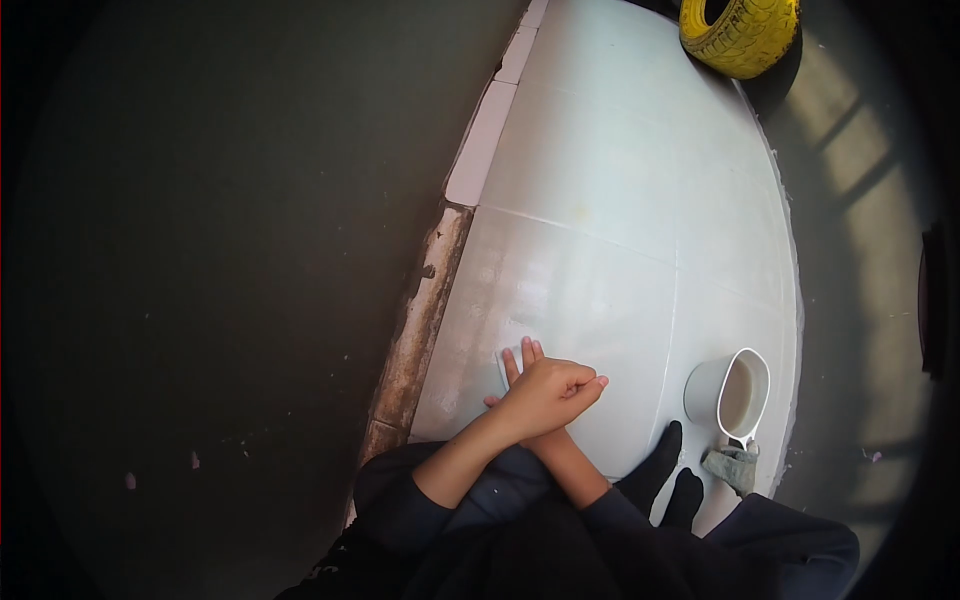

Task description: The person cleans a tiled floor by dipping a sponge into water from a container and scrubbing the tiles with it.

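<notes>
My forearms cross low in the head view. Reaching in from the left, my left hand (560,392) is closed in a fist above my right wrist; whatever its fingers may hold is hidden. Beneath it, my right hand (523,357) has its fingers stretched out and spread, and the left hand covers part of it. A small flat white piece (502,366) shows at the right hand's fingers; I cannot tell its kind. Both hands are over the white tiled surface (580,270), near its worn left edge.
A white mug (706,393) with cloudy liquid stands right of my feet (660,470). By its handle lies a grey lump (733,468), stone or cloth. A yellow tyre (752,42) sits at the top right. Dark floor (230,250) borders the tiles' broken left edge (430,270).
</notes>
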A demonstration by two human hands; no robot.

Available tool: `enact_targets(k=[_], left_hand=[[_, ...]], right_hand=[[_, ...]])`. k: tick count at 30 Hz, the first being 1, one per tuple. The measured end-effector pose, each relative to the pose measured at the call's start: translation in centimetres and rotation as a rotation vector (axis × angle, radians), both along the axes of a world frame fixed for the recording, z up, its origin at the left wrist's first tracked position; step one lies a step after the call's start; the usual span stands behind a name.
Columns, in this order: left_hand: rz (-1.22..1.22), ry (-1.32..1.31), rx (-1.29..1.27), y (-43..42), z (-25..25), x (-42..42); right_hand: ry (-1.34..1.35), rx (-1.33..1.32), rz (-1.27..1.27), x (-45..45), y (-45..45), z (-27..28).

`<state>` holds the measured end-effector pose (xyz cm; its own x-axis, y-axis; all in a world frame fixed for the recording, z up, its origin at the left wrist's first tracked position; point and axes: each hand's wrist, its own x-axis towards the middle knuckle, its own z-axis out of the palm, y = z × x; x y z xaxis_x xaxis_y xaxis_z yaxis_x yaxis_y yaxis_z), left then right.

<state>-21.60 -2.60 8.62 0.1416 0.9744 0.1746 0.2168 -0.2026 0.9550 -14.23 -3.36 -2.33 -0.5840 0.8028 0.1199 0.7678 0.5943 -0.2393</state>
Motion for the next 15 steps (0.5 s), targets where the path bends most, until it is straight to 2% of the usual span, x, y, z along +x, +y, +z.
enact_targets(k=[2,6,8,10,14,15], left_hand=[[-0.056,0.0,-0.083,-0.3,0.2,0.0],[-0.064,-0.022,-0.024,-0.1,0.2,-0.2],[-0.064,-0.068,0.016,-0.1,0.7,-0.6],[-0.226,-0.054,-0.144,0.0,1.8,-1.5],[-0.252,-0.044,-0.136,0.4,1.6,-1.9],[-0.176,-0.088,-0.188,0.6,1.6,-2.0]], right_hand=[[-0.011,-0.002,-0.008,0.8,-1.2,0.1],[-0.051,0.026,-0.065,0.6,0.7,-0.1],[-0.067,0.024,-0.091,0.0,3.4,-0.2],[-0.084,-0.028,-0.215,-1.7,8.9,0.2],[-0.189,-0.2,-0.311,-4.1,18.3,2.7],[-0.217,-0.246,-0.338,-4.2,19.3,2.8]])
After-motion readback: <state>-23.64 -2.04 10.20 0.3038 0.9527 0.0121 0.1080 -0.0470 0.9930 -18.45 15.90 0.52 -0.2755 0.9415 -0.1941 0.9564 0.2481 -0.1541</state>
